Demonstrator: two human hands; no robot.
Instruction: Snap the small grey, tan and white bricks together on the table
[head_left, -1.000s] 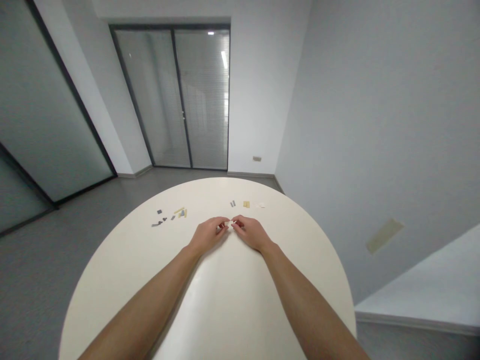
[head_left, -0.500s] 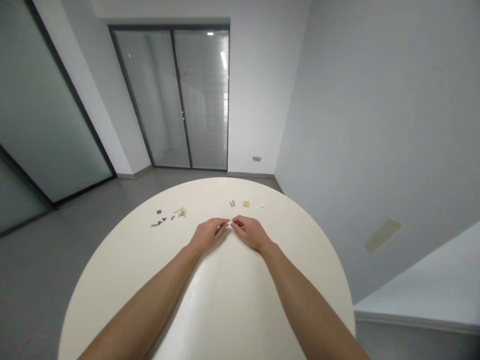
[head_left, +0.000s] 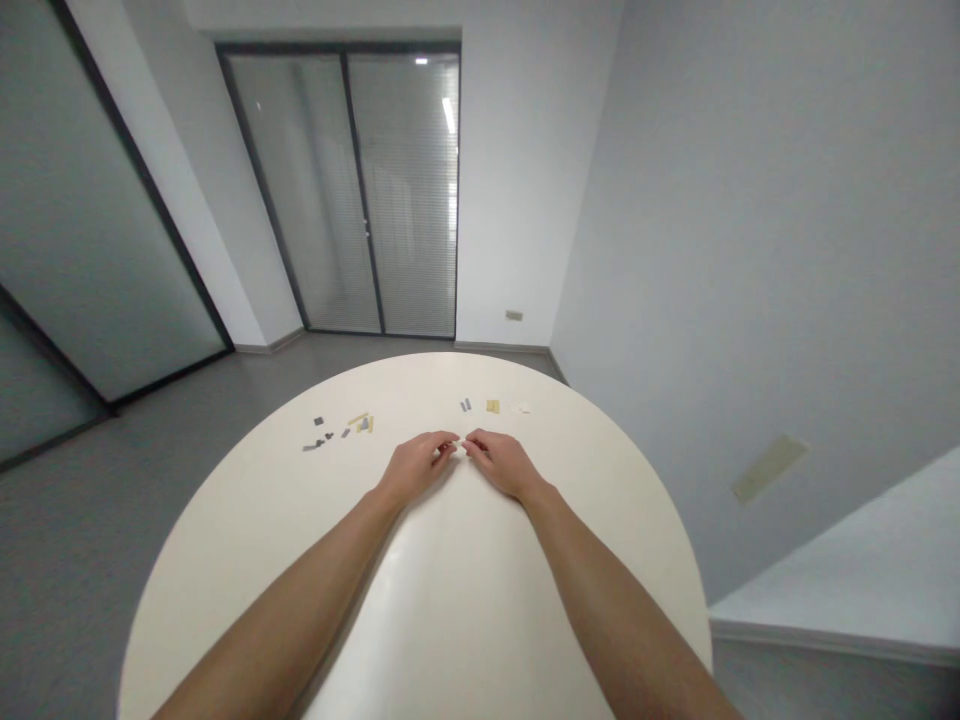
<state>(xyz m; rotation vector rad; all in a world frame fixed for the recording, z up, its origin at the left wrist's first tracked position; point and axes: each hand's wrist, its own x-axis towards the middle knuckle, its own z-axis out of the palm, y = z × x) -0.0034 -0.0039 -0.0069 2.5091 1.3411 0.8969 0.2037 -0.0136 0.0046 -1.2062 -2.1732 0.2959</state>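
Observation:
Both of my hands rest on a round cream table, fingertips meeting near its far middle. My left hand is curled into a pinch, and my right hand is pinched too. Between the two sets of fingertips sits a tiny pale piece, too small to name. A scatter of small grey and tan pieces lies to the left of my left hand. Just beyond my hands lie a grey piece, a tan piece and a white piece.
The table's far edge is close behind the pieces. Beyond it is grey floor, a glass double door with blinds and a glass partition at left. A grey wall stands at right, with a white ledge low right.
My hands have stayed together at the same spot; the fingertips closed in a little tighter. The view shifted only slightly.

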